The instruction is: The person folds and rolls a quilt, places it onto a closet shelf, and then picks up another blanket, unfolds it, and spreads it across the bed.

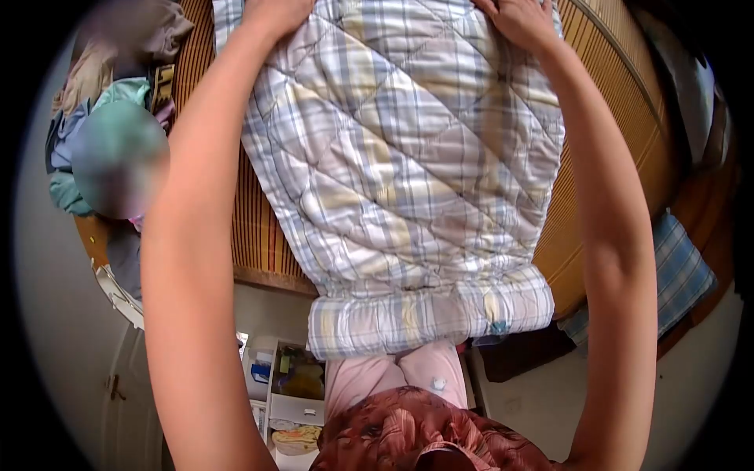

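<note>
Basically, left hand (281,12) and right hand (525,22) touch plaid quilt (416,149), near end rolled; both cropped, can't tell openness or grip.

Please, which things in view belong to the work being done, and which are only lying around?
In the work:
- plaid quilt, rolled at its near end
- left hand and right hand on it
- striped mat beneath

Lying around:
- clothes pile
- blue checked cushion

clothes (122,89), left | blue checked cushion (682,263), right | white drawers (292,410), below
</note>
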The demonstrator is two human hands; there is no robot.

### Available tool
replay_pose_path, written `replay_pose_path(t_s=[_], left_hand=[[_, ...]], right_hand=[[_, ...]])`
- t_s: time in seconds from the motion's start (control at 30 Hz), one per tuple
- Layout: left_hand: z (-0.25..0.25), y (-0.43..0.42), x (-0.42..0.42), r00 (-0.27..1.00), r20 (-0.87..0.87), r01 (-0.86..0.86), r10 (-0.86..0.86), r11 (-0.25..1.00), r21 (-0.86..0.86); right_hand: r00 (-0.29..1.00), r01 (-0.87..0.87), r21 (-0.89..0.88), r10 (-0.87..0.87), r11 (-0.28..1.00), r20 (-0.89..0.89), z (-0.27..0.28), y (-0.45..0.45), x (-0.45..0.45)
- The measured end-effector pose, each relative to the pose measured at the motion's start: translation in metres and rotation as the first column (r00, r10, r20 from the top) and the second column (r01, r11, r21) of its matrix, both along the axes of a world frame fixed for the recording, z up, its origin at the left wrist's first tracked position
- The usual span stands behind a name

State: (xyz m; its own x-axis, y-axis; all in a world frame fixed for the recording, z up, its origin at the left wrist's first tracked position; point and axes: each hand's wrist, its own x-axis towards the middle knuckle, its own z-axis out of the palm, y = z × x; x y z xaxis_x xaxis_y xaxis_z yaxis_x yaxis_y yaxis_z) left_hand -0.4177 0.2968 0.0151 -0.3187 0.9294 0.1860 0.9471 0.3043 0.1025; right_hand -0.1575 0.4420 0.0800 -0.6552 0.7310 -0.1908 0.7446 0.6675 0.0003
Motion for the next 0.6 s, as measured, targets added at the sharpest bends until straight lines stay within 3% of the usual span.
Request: replay_pose_path(t_s=[0.03,0.07,0.13,0.17,0.2,0.23,0.27,0.3,0.37,0.47,0.57,0.6], left_hand=[[0.012,0.001,0.003,1.000,-0.031,0.001,-0.001,1.000,0.003],[0.026,-0.001,0.004,0.991,0.122,0.054,-0.049,0.998,-0.032],[0.079,-0.024,0.032,0.884,0.457,0.165,-0.099,0.980,-0.108],[0.046,-0.050,0.055,0.952,0.155,0.197,-0.263,0.917,0.347],[0.065,-0.088,0.091,0.938,0.236,0.194,-0.252,0.950,0.243],[0.094,-0.120,0.123,0.838,0.545,0.206,0.025,0.910,-0.358],[0.113,-0.162,0.166,0.772,0.620,0.170,-0.136,0.985,0.004],[0.122,-0.203,0.198,0.652,0.745,0.227,-0.138,0.974,-0.018],[0.145,-0.279,0.257,0.632,0.768,0.353,-0.104,0.921,-0.166],[0.134,-0.334,0.283,0.666,0.745,0.283,0.026,0.916,-0.285],[0.101,-0.346,0.247,0.781,0.622,0.263,0.066,0.867,-0.423],[0.084,-0.362,0.237,0.767,0.600,0.188,0.227,0.815,-0.549]], right_hand=[[1.000,-0.029,-0.075,0.029,0.997,0.000,0.012,0.000,0.000],[0.996,-0.059,-0.032,0.057,0.998,-0.066,0.020,-0.013,0.008],[0.868,-0.270,0.148,0.307,0.951,-0.390,0.041,-0.058,0.034],[0.900,-0.267,-0.058,0.228,0.962,-0.372,0.050,-0.090,0.059],[0.925,-0.251,-0.245,0.158,0.936,-0.344,0.059,-0.127,0.088],[0.881,-0.360,-0.273,0.229,0.892,-0.413,0.070,-0.171,0.117],[0.898,-0.392,-0.398,0.251,0.830,-0.360,0.092,-0.213,0.145],[0.917,-0.389,-0.621,0.219,0.681,-0.334,0.108,-0.245,0.164],[0.941,-0.263,-0.705,0.337,0.658,-0.037,0.117,-0.300,0.214],[0.907,-0.276,-0.562,0.406,0.780,0.117,0.102,-0.323,0.263],[0.922,-0.327,-0.480,0.386,0.814,0.026,0.090,-0.322,0.269],[0.916,-0.363,-0.437,0.401,0.823,-0.008,0.086,-0.323,0.274]])
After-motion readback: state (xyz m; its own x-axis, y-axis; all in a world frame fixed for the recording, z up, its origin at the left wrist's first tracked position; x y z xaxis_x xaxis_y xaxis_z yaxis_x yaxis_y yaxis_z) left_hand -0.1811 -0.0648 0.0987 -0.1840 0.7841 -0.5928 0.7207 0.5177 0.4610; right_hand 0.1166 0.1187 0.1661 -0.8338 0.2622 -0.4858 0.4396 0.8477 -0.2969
